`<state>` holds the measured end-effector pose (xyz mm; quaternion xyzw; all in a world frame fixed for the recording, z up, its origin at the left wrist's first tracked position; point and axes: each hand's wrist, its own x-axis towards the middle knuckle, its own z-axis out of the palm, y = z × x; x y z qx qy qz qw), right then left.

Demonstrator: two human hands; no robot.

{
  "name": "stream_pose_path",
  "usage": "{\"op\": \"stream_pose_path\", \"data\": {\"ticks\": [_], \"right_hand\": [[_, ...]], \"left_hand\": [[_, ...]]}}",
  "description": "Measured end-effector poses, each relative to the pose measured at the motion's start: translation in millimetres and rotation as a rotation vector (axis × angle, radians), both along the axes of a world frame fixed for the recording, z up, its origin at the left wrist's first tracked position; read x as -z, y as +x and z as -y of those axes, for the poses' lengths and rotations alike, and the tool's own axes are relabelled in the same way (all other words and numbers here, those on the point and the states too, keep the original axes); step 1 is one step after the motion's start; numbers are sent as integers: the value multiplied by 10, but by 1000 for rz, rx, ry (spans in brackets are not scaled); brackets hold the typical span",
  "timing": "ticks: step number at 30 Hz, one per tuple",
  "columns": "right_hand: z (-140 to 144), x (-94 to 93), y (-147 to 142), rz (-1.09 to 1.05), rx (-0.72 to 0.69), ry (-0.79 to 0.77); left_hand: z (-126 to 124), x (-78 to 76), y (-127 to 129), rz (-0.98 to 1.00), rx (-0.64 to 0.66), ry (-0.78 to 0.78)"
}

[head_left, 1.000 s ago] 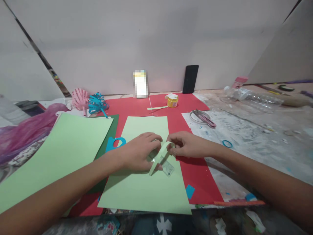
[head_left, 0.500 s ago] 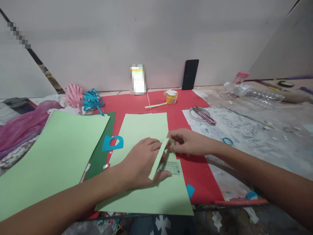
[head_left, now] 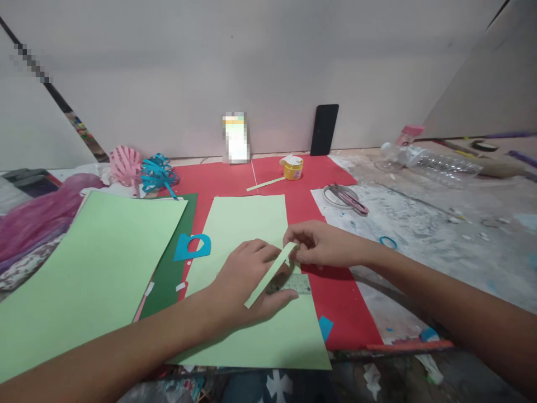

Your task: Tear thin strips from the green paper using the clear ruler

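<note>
Green paper strip (head_left: 269,276) is pinched by right hand (head_left: 314,244), slanted near-left above left hand (head_left: 245,274), itself spread over clear ruler (head_left: 301,284).

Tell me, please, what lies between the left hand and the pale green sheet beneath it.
A clear ruler lies there, on the pale green sheet and partly covered by the left hand, as the head view shows.

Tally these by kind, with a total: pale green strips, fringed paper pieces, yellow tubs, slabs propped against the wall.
Pale green strips: 2, one in the right hand
Fringed paper pieces: 2, pink and blue
Yellow tubs: 1
Propped slabs: 2, bright and black
Total: 7
</note>
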<state>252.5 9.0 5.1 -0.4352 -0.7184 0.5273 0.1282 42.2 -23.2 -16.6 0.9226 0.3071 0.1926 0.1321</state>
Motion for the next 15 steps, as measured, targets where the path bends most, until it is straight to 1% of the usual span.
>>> {"op": "stream_pose_path", "data": {"ticks": [3, 5, 6, 7, 8, 9, 10, 12, 14, 15], "right_hand": [[-5, -142, 75, 86, -62, 77], [-76, -271, 248, 227, -66, 201], [-139, -322, 370, 309, 31, 314], [-217, -352, 508, 408, 191, 446], [-305, -357, 652, 524, 336, 545], [-396, -336, 790, 656, 438, 581], [-483, -292, 912, 783, 474, 556], [-620, -162, 1087, 980, 468, 465], [-695, -34, 1168, 1042, 448, 431], [-711, 11, 1185, 1048, 448, 432]], "left_hand": [[21, -19, -10, -4, 3, -35], [27, -32, -18, -6, 9, -48], [24, -41, -22, -9, 13, -51], [16, -51, -26, -18, 15, -52], [1, -64, -31, -30, 16, -47], [-20, -79, -38, -45, 22, -38], [-46, -94, -48, -65, 43, -30], [-105, -119, -77, -105, 121, -11], [-161, -122, -116, -121, 189, 26], [-188, -115, -138, -118, 195, 47]]}}
